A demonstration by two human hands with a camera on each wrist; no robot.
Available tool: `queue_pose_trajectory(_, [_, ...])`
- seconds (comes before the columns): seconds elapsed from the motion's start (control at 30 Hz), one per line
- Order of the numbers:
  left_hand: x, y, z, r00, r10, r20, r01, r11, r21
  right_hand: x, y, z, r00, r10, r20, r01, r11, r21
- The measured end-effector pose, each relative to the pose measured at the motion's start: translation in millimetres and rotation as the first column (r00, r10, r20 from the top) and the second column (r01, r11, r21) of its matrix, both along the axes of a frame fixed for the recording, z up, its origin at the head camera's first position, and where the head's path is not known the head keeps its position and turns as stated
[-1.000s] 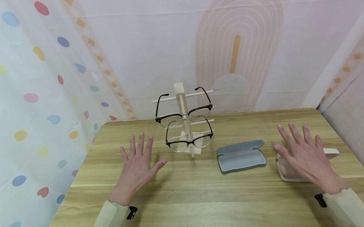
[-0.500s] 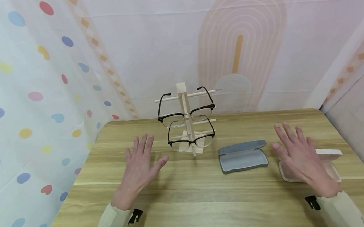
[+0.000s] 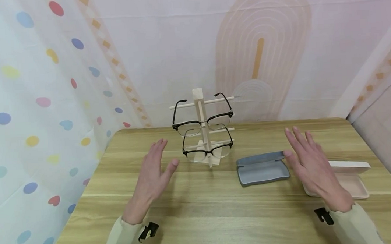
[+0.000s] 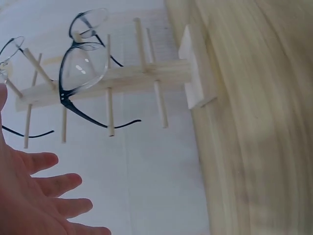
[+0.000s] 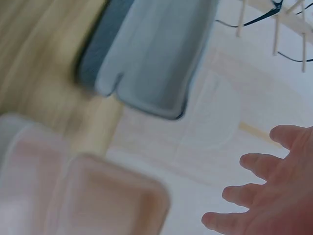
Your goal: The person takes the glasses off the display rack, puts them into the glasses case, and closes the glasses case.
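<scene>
Two pairs of black-rimmed glasses rest one above the other on a pale wooden display stand (image 3: 198, 95): the upper glasses (image 3: 187, 123) and the lower glasses (image 3: 195, 152). My left hand (image 3: 150, 179) is held over the table left of the stand, fingers straight and thumb apart, holding nothing. My right hand (image 3: 312, 167) hovers with straight fingers between an opened grey glasses case (image 3: 263, 171) and an opened white-and-pink glasses case (image 3: 353, 183), partly covering the pink one. In the right wrist view the grey case (image 5: 154, 58) and pink case (image 5: 115, 193) both show bare insides.
The wood-grain table (image 3: 220, 224) runs back to a patterned curtain (image 3: 155, 57). Another curtain with coloured dots (image 3: 45, 163) hangs along the left side. The stand's square base (image 4: 198, 68) sits near the table's back part.
Both hands have moved inward and turned more palm-to-palm. My right hand shifted left, uncovering more of the pink case. The head view drifted slightly; stand, glasses and cases stay put.
</scene>
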State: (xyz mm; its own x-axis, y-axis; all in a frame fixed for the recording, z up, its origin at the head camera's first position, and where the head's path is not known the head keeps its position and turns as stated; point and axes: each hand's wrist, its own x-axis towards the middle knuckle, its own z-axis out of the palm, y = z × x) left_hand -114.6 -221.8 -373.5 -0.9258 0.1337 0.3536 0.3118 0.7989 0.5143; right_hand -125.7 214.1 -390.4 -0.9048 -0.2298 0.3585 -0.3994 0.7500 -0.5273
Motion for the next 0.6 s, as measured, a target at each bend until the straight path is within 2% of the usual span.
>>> queue_pose_trajectory(0.2, [0.6,2.2,8.4,0.999,-0.008,-0.034,0.012,0.995,0.097,-1.9,-15.0,10.0,0.999,0.030,-0.036,-0.033,0.996,-0.081])
queue_pose_trajectory(0.4, [0.6,3.1,14.5,0.998,0.007,-0.056,0.004,0.983,0.181,-6.4,-28.6,16.9,0.997,0.040,-0.069,-0.046,0.994,-0.095])
queue_pose_trajectory(0.6, [-1.2,5.2,20.8,0.992,0.011,-0.122,0.026,0.952,0.304,-8.4,-41.9,24.0,0.994,0.040,-0.098,-0.054,0.988,-0.146])
